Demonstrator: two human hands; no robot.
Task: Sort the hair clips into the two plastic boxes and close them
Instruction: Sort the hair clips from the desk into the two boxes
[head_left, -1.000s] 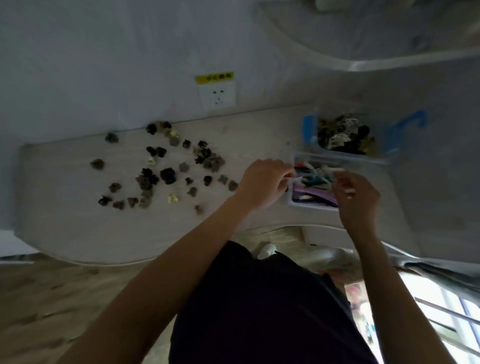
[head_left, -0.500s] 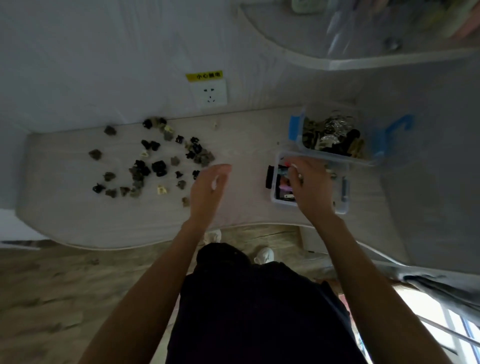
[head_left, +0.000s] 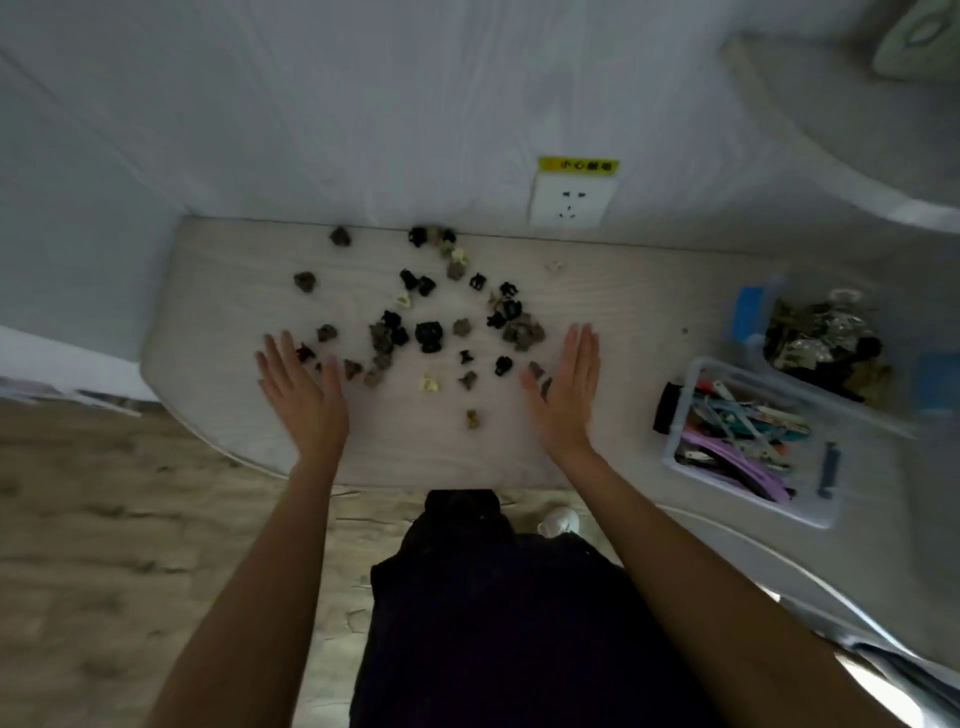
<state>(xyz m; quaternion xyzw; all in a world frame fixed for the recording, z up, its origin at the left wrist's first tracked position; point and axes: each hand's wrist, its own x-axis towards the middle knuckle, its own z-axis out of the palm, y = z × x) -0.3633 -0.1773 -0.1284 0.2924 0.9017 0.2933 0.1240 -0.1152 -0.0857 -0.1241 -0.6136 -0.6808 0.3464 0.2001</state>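
Observation:
Several small claw hair clips (head_left: 428, 335), black, brown and cream, lie scattered on the pale wooden desk (head_left: 234, 291). My left hand (head_left: 301, 387) is flat with straight fingers at the left edge of the scatter. My right hand (head_left: 566, 384) is flat with straight fingers at its right edge. Neither holds anything. At the right stands a clear plastic box (head_left: 691, 382) with long coloured flat clips inside. Behind it a second clear box (head_left: 750, 312) with blue latches holds small claw clips. Both boxes are uncovered.
A white wall socket (head_left: 569, 202) with a yellow label sits above the desk's back edge. The desk's curved front edge (head_left: 249, 462) runs over a wooden floor. A white shelf (head_left: 831, 171) juts out at the upper right.
Both hands left the box of long clips and moved left to the scattered claw clips, now spread flat on either side. The view swung left with them.

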